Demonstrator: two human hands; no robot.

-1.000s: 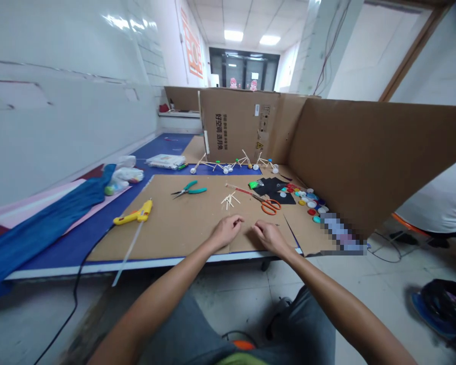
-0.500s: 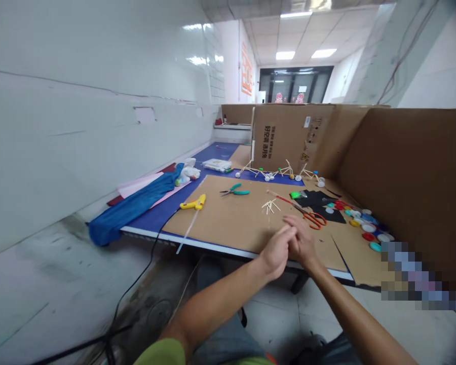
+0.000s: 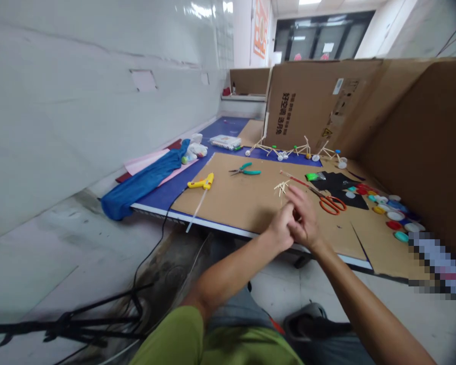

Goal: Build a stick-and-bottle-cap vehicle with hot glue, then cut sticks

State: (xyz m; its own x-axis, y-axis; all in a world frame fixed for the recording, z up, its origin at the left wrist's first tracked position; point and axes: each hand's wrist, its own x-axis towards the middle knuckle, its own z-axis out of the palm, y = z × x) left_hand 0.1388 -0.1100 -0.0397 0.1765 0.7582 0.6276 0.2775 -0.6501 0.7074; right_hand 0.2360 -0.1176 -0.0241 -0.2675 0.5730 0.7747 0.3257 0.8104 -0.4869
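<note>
- At the far end of the worktop (image 3: pixel 167 197), three stick frames on bottle-cap wheels (image 3: pixel 296 151) stand assembled
- On the cardboard sheet (image 3: pixel 220 197), loose wooden sticks (image 3: pixel 281 187) lie unjoined, just beyond the hands
- Left hand (image 3: pixel 279 228) and right hand (image 3: pixel 303 215) come together, fingers touching; whether they hold anything, I can't tell

Wooden sticks (image 3: pixel 281 188): pale, matt, unpainted. Cardboard sheet (image 3: pixel 228 203): brown, matt, slightly rough. Glue gun (image 3: pixel 201 181): glossy yellow plastic. Pliers (image 3: pixel 245 170): metal jaws, smooth teal plastic grips. Scissors (image 3: pixel 332 205): metal blades, orange plastic handles. Bottle caps (image 3: pixel 395 225): shiny plastic. Blue cloth (image 3: pixel 140 183): soft, creased.
</note>
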